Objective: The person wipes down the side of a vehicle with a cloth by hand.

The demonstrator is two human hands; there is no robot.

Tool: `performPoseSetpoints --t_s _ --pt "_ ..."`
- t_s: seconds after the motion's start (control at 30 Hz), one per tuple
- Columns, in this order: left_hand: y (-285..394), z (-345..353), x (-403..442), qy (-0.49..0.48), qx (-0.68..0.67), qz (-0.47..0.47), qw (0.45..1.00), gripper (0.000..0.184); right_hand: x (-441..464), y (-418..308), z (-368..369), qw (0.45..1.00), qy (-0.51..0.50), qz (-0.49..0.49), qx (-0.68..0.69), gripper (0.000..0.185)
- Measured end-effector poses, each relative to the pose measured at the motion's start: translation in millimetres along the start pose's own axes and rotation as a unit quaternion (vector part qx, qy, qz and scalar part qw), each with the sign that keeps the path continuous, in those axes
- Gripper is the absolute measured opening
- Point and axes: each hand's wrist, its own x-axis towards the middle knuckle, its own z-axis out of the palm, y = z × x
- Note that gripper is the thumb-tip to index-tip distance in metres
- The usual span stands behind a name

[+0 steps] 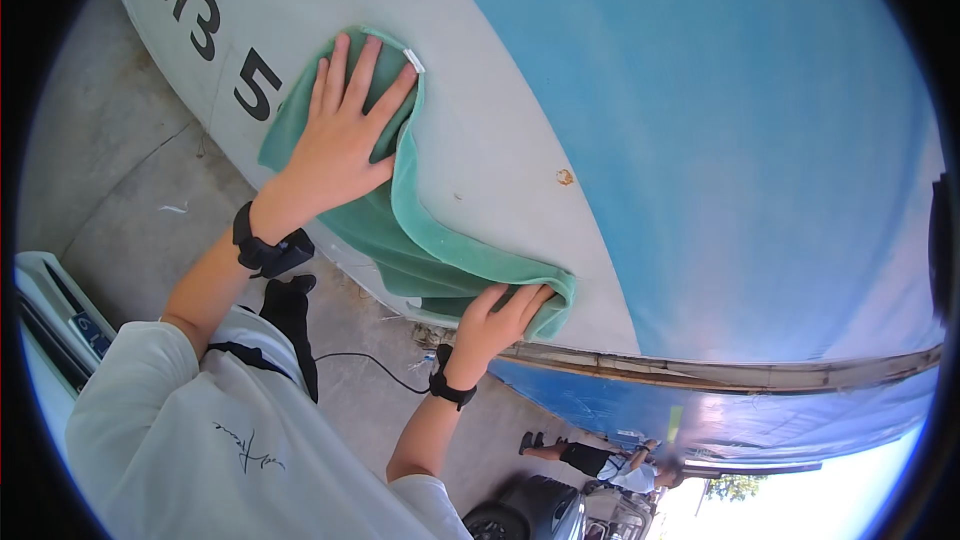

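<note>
A green cloth (430, 235) lies against a white panel with black numbers, its edge folded over. My left hand (345, 145) presses flat on the upper part of the cloth, fingers spread and the back of the hand showing. Lower down and to the right, my right hand (495, 325) grips the cloth's far corner; its fingertips are partly hidden in the fold. Black bands are on both wrists. The white panel (500, 160) has a small rusty spot to the right of the cloth.
A large blue surface (740, 140) borders the white panel. Concrete ground (120, 120) shows at the left, with part of a light-coloured vehicle (50, 290). A black cable (375, 358) runs near my body. Another person (625, 470) and a dark car (540, 510) are at the bottom.
</note>
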Motion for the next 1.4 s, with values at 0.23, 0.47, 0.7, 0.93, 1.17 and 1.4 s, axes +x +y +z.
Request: performPoseSetpoints --t_s 0.23,0.47,0.7,0.93,1.17,1.4 --pt "-2.9 3.1 -1.0 0.008 0.005 0.009 1.0 0.082 -9.9 -4.9 14.6 1.0 -0.001 0.015 0.003 0.058" --pt "-6.8 5.6 -3.0 0.001 0.015 0.014 1.0 0.081 -79.8 5.4 79.3 0.983 -0.175 0.051 0.035 0.066" --pt "-9.1 12.0 -7.4 0.021 0.013 0.019 1.0 0.081 -36.6 25.2 43.5 0.99 -0.136 0.013 -0.046 0.069" --pt "-11.7 13.9 -8.5 0.015 0.029 0.018 0.999 0.08 16.4 4.2 9.0 0.999 -0.021 -0.025 0.023 0.073" --pt "-11.1 13.8 -11.2 0.016 0.012 0.017 1.0 0.078 -35.6 -7.7 73.1 0.993 -0.069 -0.101 -0.006 0.044" --pt "-12.2 12.3 -8.3 0.026 0.01 0.01 1.0 0.079 17.9 -8.5 17.4 0.971 -0.043 -0.231 -0.047 0.028"
